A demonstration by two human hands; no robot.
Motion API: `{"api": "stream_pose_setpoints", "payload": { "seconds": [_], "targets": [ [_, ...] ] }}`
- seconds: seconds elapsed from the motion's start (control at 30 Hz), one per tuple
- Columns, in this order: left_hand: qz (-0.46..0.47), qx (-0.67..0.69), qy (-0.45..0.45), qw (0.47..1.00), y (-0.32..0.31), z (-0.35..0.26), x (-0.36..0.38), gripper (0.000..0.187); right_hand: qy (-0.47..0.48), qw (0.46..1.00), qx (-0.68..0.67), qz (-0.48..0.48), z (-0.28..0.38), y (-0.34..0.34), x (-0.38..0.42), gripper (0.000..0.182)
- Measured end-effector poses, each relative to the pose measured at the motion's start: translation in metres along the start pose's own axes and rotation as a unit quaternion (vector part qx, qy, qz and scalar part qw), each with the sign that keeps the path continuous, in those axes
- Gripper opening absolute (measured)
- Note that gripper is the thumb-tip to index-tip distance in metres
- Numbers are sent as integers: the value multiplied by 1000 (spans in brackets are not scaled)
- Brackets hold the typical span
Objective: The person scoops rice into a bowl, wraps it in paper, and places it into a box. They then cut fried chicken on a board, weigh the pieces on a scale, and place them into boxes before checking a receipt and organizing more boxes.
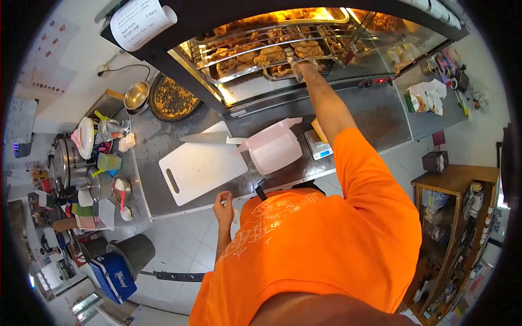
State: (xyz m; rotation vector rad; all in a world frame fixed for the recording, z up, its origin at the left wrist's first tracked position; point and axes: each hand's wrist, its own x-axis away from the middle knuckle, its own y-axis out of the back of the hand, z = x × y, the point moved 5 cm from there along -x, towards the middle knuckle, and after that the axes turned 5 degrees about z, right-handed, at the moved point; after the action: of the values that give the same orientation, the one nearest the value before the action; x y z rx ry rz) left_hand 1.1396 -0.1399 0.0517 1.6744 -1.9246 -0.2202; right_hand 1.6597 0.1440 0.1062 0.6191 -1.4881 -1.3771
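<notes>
My right hand (303, 66) reaches through the opening of the lit food warmer (239, 108), at the front of a metal tray holding fried chicken (308, 50). Something pale and shiny wraps or lies against this hand. Its fingers are too small and covered to make out. My left hand (223, 207) hangs by the counter's front edge, below the cutting board, its fingers loosely bent and apart with nothing in them. On the white cutting board (201, 168) lies a knife (204, 137) with a white handle. Beside it stands an open pink lined box (276, 149).
A digital scale (319, 145) with a yellow item sits right of the box. A dark pan of crumbs (171, 98) and metal bowls (136, 96) stand at the back left. The warmer's frame and glass (380, 54) border my right arm. A wooden shelf (454, 187) stands right.
</notes>
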Motion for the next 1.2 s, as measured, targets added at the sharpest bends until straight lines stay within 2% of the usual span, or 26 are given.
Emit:
{"api": "stream_pose_setpoints", "payload": {
  "seconds": [0.13,0.2,0.33,0.4,0.5,0.53,0.57,0.6,0.63,0.67,0.7,0.77,0.83,0.9,0.93,0.97,1.03,1.07,1.1,1.17,1.2],
  "targets": [
    [20,47,15,999,10,-6,-24,20,-16,999,-30,-12,9,-1,-2,61],
    [-15,-31,-94,995,15,-28,-25,22,-22,998,-46,-21,5,-1,-3,61],
    [-34,-28,-93,995,8,-25,-13,21,-32,996,-69,-36,-8,-4,-1,62],
    [-20,-14,-51,998,-4,-18,-4,20,-35,996,-76,-44,-17,-6,0,63],
    [-24,-16,-63,998,-21,-23,10,19,-37,994,-85,-51,-23,0,12,64],
    [-26,-16,-61,998,-27,-21,14,19,-10,997,-41,67,-19,-1,23,67],
    [-23,2,-57,998,-33,-18,15,18,-7,997,-40,67,-23,-17,13,67],
    [-20,19,-53,998,-39,-17,16,17,21,993,0,-118,-27,-31,-9,66],
    [-23,20,-51,998,-43,-19,19,17,48,952,39,-299,-28,-34,-13,64],
    [-27,26,-54,998,-48,-22,22,17,51,973,-13,-225,-27,-25,-10,63],
    [-30,32,-56,997,-52,-24,25,17,55,973,-13,-224,-27,-16,-2,63],
    [-36,32,-65,997,-57,-28,30,17,60,978,-108,-167,-25,-3,18,58],
    [-43,32,-75,996,-62,-33,34,18,53,977,-99,-179,-14,27,59,51],
    [-39,23,-54,998,-66,-42,37,18,38,996,-50,-69,-11,37,74,43],
    [-42,23,-51,998,-67,-47,39,18,73,985,-1,-157,-17,15,53,35],
    [-30,12,-52,998,-70,-58,39,19,77,985,0,-155,-23,6,48,35],
    [-19,0,-49,999,-80,-70,40,19,163,958,16,-237,-24,1,52,32],
    [-16,-6,-76,997,-85,-78,38,19,144,970,51,-190,-24,0,52,30],
    [-12,-12,-102,995,-90,-86,37,19,145,970,50,-189,-22,0,56,30],
    [5,0,-92,996,-99,-91,32,20,187,916,8,-356,-20,14,77,31],
    [23,14,-83,996,-104,-94,30,21,187,916,8,-356,-24,-1,62,31]
  ]
}}
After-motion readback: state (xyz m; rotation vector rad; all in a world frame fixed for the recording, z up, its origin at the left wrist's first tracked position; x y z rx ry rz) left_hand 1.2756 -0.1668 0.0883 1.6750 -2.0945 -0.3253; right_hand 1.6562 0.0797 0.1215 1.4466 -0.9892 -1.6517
